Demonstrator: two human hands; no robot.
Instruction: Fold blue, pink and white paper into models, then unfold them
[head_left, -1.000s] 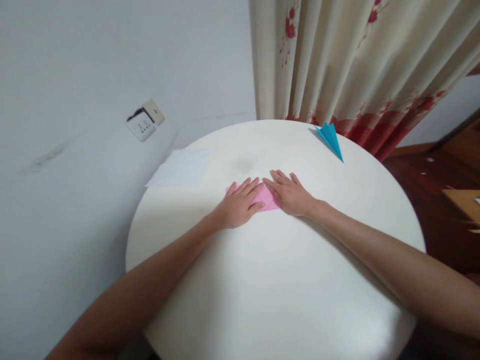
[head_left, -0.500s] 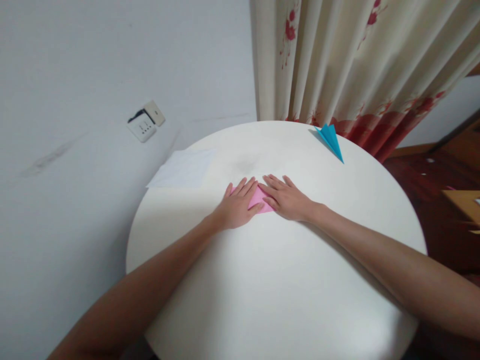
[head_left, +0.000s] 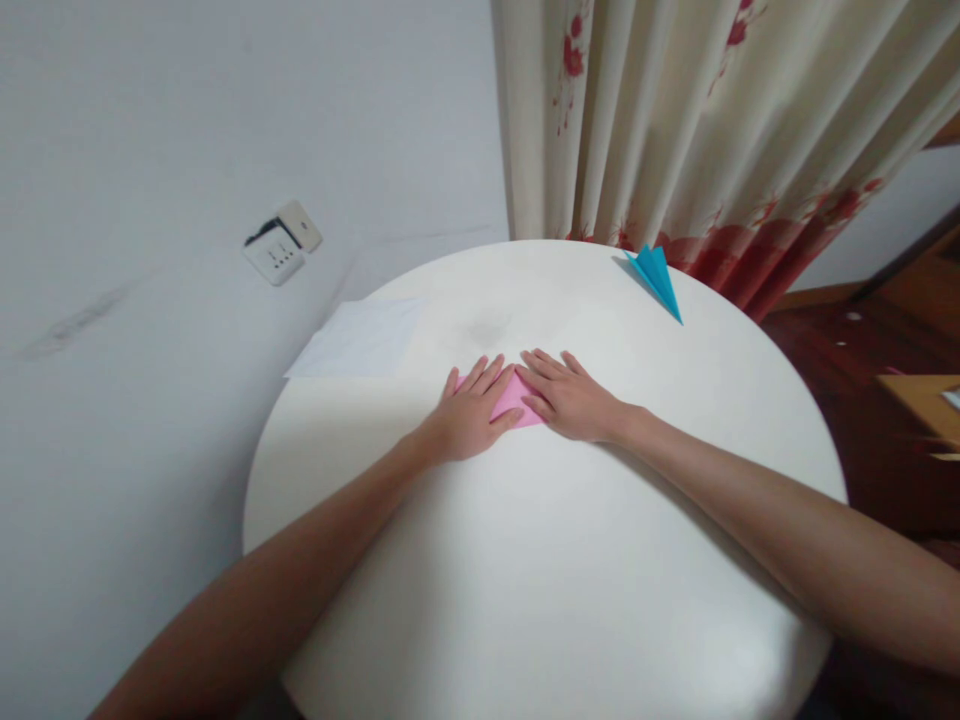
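A folded pink paper (head_left: 514,400) lies flat on the round white table (head_left: 555,560), near its middle. My left hand (head_left: 466,415) rests palm down on the paper's left part, fingers spread. My right hand (head_left: 568,396) lies palm down on its right part, fingers stretched toward the left. The fingertips of both hands nearly meet over the paper, and most of it is hidden under them. Neither hand grips anything.
A blue paper plane (head_left: 656,277) lies at the table's far right edge. A white sheet (head_left: 360,338) lies at the far left edge, overhanging it. A flowered curtain (head_left: 675,120) hangs behind, a wall socket (head_left: 281,243) is on the left wall, and dark wooden floor lies to the right.
My right hand has slid left over the pink paper toward my left hand, so less pink shows. The view has shifted slightly.
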